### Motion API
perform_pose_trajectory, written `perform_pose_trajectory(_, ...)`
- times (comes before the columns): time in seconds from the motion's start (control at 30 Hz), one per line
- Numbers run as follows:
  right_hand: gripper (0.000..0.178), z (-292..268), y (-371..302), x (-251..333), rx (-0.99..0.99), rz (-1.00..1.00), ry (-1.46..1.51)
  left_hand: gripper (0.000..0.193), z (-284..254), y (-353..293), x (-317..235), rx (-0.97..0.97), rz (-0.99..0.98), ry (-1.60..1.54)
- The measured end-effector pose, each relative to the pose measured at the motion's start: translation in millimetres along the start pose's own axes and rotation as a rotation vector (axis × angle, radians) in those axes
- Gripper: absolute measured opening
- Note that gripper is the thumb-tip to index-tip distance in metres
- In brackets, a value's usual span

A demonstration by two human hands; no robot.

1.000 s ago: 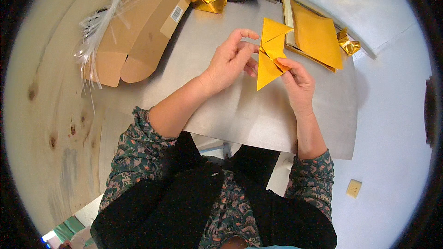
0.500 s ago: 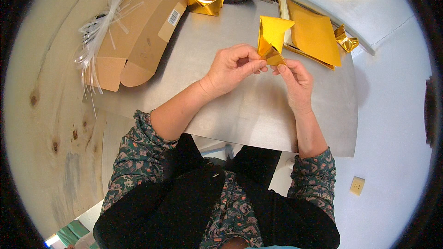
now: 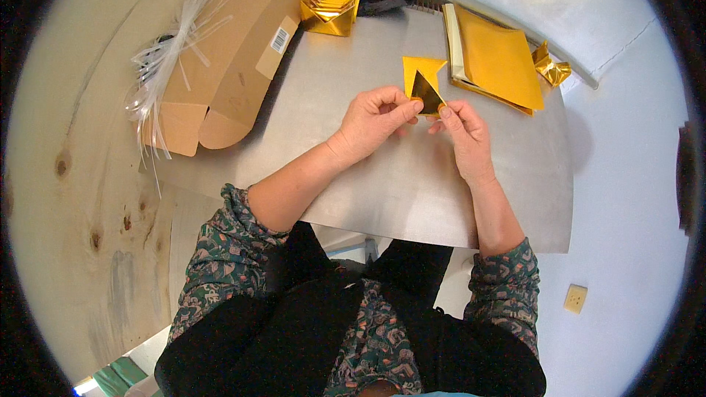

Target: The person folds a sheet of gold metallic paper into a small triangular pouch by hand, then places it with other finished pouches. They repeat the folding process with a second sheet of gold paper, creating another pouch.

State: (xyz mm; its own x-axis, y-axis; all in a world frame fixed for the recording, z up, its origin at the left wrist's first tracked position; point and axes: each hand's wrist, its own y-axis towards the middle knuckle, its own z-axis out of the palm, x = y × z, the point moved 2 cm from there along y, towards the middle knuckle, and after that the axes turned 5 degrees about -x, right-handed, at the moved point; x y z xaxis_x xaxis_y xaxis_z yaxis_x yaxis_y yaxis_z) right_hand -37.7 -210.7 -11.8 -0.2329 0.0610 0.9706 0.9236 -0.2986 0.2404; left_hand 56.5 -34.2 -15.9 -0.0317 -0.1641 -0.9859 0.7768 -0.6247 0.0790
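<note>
Head view: a small folded piece of gold foil paper (image 3: 425, 87) is pinched between the fingertips of the left hand (image 3: 373, 119) and the right hand (image 3: 463, 129), raised just above the grey metal sheet (image 3: 353, 176). Both hands are closed on its lower edge. A stack of flat gold sheets (image 3: 498, 62) is seen to the right, a pile of finished gold folded pieces (image 3: 329, 7) beyond, and an open brown cardboard box (image 3: 228, 59) to the left. The crease is judged best made with edges aligned first and pressure then drawn evenly along the fold.
</note>
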Motion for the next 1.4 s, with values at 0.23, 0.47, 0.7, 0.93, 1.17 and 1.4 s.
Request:
perform_pose_trajectory(0.23,0.017,-1.9,0.7,0.8,0.003,0.015,-0.059,0.015,1.0,-0.2,0.5,0.033,-0.099,-0.134)
perform_pose_trajectory(0.47,0.017,-4.0,1.1,-0.2,-0.009,-0.019,-0.03,0.014,1.0,0.4,0.4,0.056,-0.162,-0.183)
perform_pose_trajectory(0.7,0.018,0.2,0.4,0.9,-0.023,-0.051,-0.026,0.015,-1.0,1.6,0.7,0.032,-0.145,-0.201)
perform_pose_trajectory(0.93,0.016,-0.9,1.5,-0.6,-0.002,-0.008,0.011,0.013,-1.8,3.7,4.4,0.052,-0.106,-0.185)
perform_pose_trajectory(1.17,0.014,-5.2,2.1,-3.1,-0.021,0.007,0.028,0.018,1.6,0.1,1.5,0.047,-0.191,-0.14)
perform_pose_trajectory(1.4,0.014,-4.6,1.9,-3.0,-0.063,-0.001,0.051,0.017,1.9,-1.3,-0.6,0.101,-0.23,-0.212)
